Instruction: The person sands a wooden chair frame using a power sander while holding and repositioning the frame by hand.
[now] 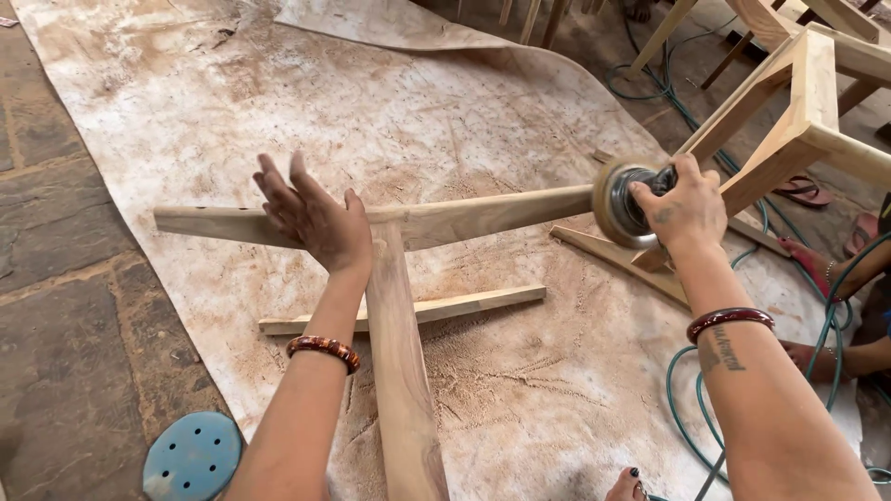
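Observation:
My left hand (311, 215) rests flat, fingers spread, on a long tapered wooden piece (483, 213) that lies crosswise above the floor. That piece sits on top of a second wooden leg (401, 371) running toward me. My right hand (684, 206) grips a disc sander (616, 202), whose round pad sits at the right end of the long piece. A thin wooden slat (464, 304) lies on the mat beneath.
A dusty pale mat (418, 102) covered in sawdust lies over a stone floor (65, 306). A blue sanding disc (193, 456) lies at lower left. A wooden chair frame (807, 102) stands at right, with green cable (682, 408), sandals and another person's feet nearby.

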